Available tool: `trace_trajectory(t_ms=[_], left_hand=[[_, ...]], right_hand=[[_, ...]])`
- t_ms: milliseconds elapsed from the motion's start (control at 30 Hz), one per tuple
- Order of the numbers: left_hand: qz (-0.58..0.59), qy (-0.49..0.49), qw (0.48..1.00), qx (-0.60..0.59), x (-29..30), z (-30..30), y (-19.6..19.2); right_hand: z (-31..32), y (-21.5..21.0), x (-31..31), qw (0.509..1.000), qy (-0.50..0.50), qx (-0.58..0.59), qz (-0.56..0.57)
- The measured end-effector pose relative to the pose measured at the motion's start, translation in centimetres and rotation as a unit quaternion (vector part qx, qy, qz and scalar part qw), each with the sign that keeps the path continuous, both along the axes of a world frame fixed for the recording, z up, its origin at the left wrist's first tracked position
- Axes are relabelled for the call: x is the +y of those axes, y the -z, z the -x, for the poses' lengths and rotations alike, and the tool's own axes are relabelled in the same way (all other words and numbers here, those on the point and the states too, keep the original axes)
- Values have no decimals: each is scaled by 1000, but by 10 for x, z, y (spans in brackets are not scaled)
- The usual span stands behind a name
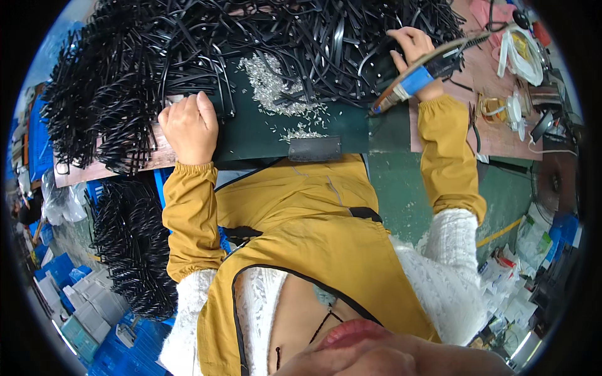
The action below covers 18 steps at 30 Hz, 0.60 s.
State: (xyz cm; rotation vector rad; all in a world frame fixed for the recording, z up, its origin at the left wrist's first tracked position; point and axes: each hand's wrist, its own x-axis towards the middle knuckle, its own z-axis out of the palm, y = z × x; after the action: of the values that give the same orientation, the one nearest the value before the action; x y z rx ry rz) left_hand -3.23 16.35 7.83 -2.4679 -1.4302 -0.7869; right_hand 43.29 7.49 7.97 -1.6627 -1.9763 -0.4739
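My left hand (190, 128) is closed in a fist at the near left of the work table. Thin black strips (194, 81) lie just beyond it, and what the curled fingers hold, if anything, is hidden. To the right, my right hand (415, 47) reaches to the edge of the big heap of black strips (332, 44), thumb and forefinger apart. A long slim tool with a blue band (415, 81) crosses in front of that hand and wrist, its pointed tip down to the left. Small clear offcuts (269, 88) are spread between the hands.
A dark flat block (315, 149) sits at the table's near edge. At the right are a clear plastic bag (520, 55) and a roll of tape (495, 108). More black strips (135, 244) hang below at the left, beside blue crates (132, 348).
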Motion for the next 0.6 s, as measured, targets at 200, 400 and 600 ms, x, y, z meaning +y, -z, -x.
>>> trace_trajectory(t_ms=[200, 400, 600], left_hand=[[133, 96, 978, -128, 16, -5, -61], [102, 233, 967, -30, 97, -127, -81], [118, 217, 949, 197, 110, -221, -51]], right_hand=[[-6, -31, 32, 983, -147, -54, -92], [-12, -56, 27, 968, -109, -223, -29], [-52, -54, -30, 981, 22, -128, 147]])
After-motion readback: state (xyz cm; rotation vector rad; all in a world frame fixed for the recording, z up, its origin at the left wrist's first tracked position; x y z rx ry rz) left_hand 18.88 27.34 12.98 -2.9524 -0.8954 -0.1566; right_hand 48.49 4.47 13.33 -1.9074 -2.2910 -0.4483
